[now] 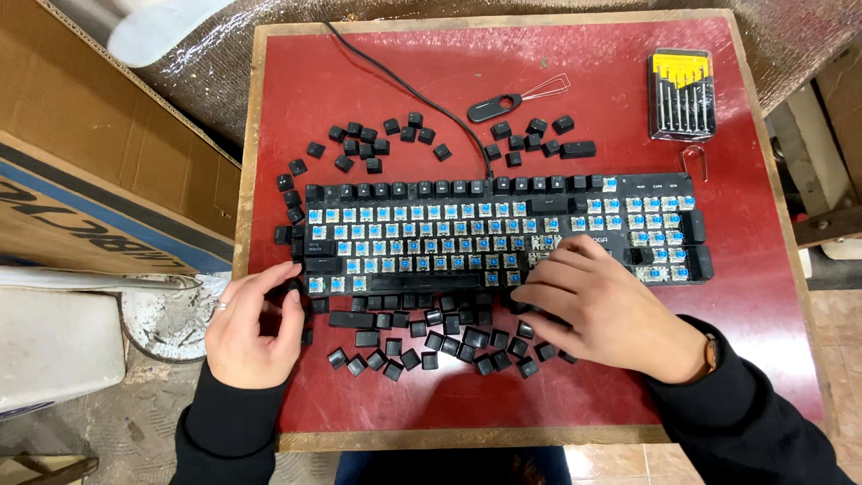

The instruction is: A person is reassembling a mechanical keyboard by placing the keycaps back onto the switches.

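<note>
Both hands are open and clamped on nothing: the right hand (600,304) rests on the black mechanical keyboard (503,235) lying lengthwise across the red desk (772,359), nearer it than the left hand (250,328) among loose black keycaps (431,341) by the front edge.

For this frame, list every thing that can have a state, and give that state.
Keyboard: most keycaps off, blue switches bare, cable attached.
Loose keycaps: scattered on the red table.
Screwdriver case: drivers slotted inside.
Keycap puller: lying unused.
Left hand: at the keyboard's left corner.
Right hand: fingers spread over the keys.
</note>
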